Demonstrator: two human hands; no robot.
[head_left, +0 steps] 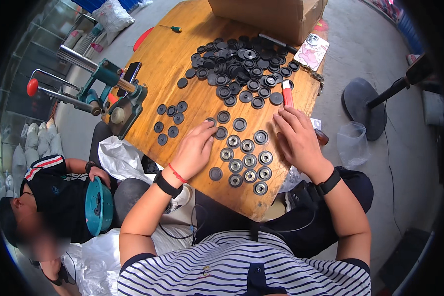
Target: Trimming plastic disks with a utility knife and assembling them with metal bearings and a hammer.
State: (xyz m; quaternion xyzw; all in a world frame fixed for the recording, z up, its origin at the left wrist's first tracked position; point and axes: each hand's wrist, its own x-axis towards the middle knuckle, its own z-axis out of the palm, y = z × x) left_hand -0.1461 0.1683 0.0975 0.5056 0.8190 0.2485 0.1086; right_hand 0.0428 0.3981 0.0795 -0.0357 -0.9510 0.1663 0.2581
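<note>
My left hand (194, 149) rests on the wooden table with its fingers stretched out. Its fingertips touch a black round disc (211, 121), and another black disc (221, 132) lies beside its index finger. My right hand (298, 137) lies at the table's right edge, fingers extended and apart, its fingertips close to a slim red-and-white object (287, 93). Between my hands several black discs with metal ring centres (249, 160) lie in loose rows. A plain black disc (215, 173) sits left of them. Farther off is a large heap of black discs (241, 61).
A green hand press (106, 89) with a red-knobbed lever stands at the table's (182, 39) left edge. A cardboard box (271, 17), a patterned phone (312, 51) and a screwdriver (175, 29) lie toward the far side. At left, another person holds a teal basin (98, 207).
</note>
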